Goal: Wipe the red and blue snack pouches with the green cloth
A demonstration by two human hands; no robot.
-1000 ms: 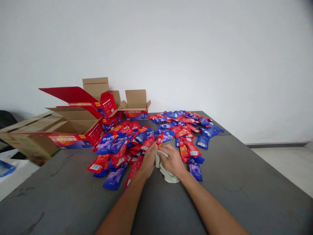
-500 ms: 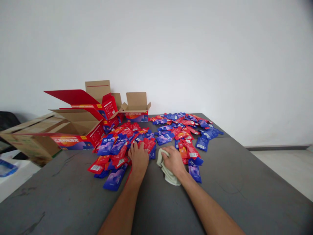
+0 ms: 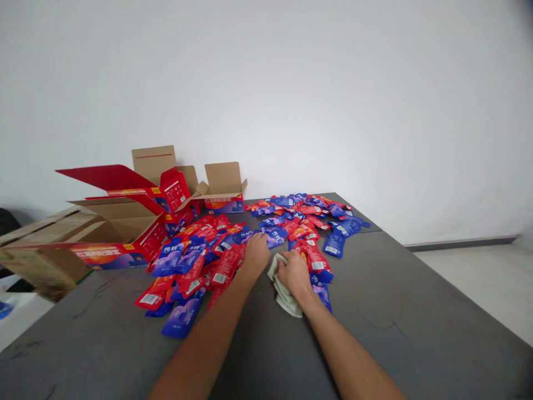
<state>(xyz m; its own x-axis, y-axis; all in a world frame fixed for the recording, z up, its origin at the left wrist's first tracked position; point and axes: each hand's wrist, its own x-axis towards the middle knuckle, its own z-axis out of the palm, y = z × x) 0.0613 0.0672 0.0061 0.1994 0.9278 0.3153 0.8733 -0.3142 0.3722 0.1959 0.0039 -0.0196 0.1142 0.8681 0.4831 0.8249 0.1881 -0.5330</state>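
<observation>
My right hand (image 3: 295, 273) is closed over a pale crumpled cloth (image 3: 284, 294) lying on the grey table (image 3: 395, 311). My left hand (image 3: 256, 253) reaches into the pile of red and blue sachets (image 3: 200, 258), its fingers curled on a blue sachet (image 3: 272, 240) at the pile's edge. A second spread of sachets (image 3: 310, 216) lies beyond both hands, toward the table's far edge.
Open red and blue cartons (image 3: 112, 244) with cardboard flaps stand at the left, with a smaller open box (image 3: 222, 191) behind the pile. A white wall rises behind the table. The floor (image 3: 478, 278) shows at the right past the table edge.
My left hand went left onto the red sachets, then came back right and forward to the blue sachet beside the cloth. My right hand stayed on the cloth. The view shifted slightly.
</observation>
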